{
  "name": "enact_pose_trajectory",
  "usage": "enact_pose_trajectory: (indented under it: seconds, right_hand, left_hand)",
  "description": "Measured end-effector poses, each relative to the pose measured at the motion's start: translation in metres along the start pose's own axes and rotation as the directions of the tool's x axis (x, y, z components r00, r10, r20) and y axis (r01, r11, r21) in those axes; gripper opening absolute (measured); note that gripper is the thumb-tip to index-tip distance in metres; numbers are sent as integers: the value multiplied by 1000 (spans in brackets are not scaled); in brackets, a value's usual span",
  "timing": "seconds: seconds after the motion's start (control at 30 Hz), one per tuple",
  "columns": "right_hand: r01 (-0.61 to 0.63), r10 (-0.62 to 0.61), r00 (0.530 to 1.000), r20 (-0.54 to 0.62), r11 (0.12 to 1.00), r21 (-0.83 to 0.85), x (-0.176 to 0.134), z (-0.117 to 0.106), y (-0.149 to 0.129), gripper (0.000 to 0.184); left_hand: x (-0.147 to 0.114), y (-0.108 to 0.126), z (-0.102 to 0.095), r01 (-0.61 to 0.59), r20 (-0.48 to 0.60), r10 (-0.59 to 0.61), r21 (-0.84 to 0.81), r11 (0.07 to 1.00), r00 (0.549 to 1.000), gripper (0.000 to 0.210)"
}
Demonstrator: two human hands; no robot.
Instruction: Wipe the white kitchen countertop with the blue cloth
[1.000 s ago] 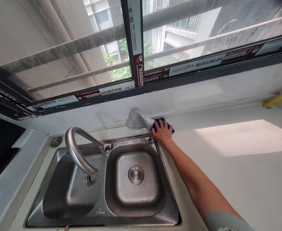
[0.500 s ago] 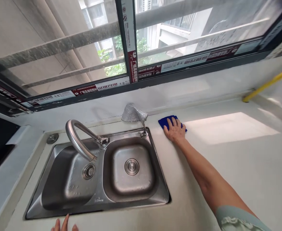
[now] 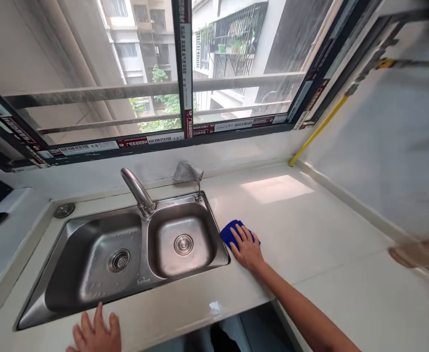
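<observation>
Blue cloth: on pale counter, just R of the dbl. steel sink; L corner at sink's R rim, can't tell if touching or overlapping.
R hand: palm down on top of cloth, fingers spread, pinning it to the surface; no pinch visible.
L hand: fingers spread, by front edge nr sink's L bowl, nothing seen in it; can't tell if it's resting on the counter.
Faucet: steel, behind the divider btwn bowls.
Mesh cloth: silvery, crumpled, at sink's back R corner, by a small fitting.
Risk, cloth: might snag on rim or drop into R bowl if pushed L, being so close; prob. bunches or gets left behind if hand slides or lifts w/o curling fingers.
Risk, mesh: could be knocked if R hand swept back along the rim.
</observation>
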State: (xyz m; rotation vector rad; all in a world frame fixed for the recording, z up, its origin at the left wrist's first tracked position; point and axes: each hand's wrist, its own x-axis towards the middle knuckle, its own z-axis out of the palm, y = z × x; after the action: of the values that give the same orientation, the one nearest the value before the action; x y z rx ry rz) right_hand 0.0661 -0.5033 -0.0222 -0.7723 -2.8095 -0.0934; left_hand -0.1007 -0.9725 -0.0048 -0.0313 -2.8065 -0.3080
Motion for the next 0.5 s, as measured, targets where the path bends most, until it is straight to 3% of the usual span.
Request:
enact_pose_trajectory:
  seconds: [0.1, 0.2, 0.33, 0.5]
  right_hand:
    - [106, -106, 994, 22, 994, 1, -58, -14, 3, 59]
    - [102, -101, 993, 55, 995, -13, -109, -27, 22, 59]
    - [-156, 158, 987, 31, 986, -58, -176, -32, 65, 60]
    - [-487, 484, 873, -62, 871, -58, -267, -25, 125, 72]
  left_hand:
    - [-1, -4, 0, -32, -34, 31, -31, 999, 999, 59]
    - [0, -11, 2, -89, -36, 88, -45, 995, 995, 61]
    - [0, -18, 5, -116, -61, 112, -67, 991, 992, 62]
    - [-2, -16, 2, -84, -37, 78, -200, 976, 996, 60]
